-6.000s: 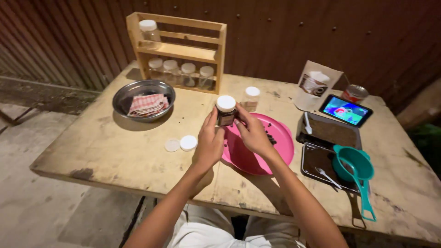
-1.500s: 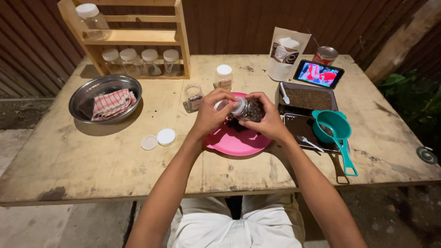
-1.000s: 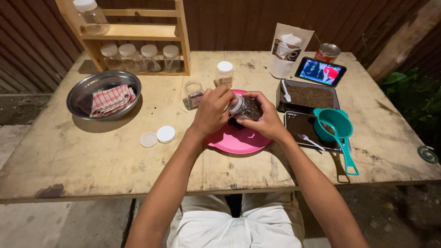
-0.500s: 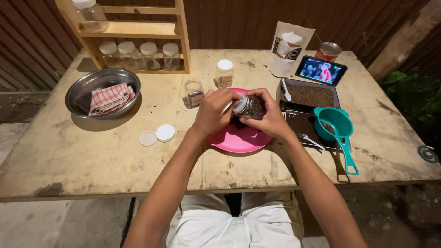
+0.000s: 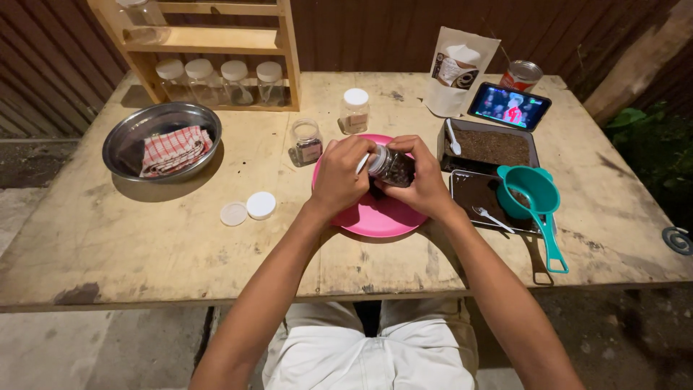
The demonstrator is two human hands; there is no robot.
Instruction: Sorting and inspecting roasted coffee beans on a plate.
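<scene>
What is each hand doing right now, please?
Left hand: closed on the lid end of the small jar.
Right hand: closed around the same jar's body.

1. Night scene; bench (image 5: pixel 144 245) lit brightly from above and in front, surroundings falling dark past its edges.
2. Steel bowl (image 5: pixel 160 141) throws a soft shadow toward the near edge; its rim shows glare.
3. Tablet screen (image 5: pixel 510 106) glows, slightly overexposed.
4. Wide-angle bending at the bench's corners.
5. Focus sharp at centre; mild grain in shadows.
</scene>
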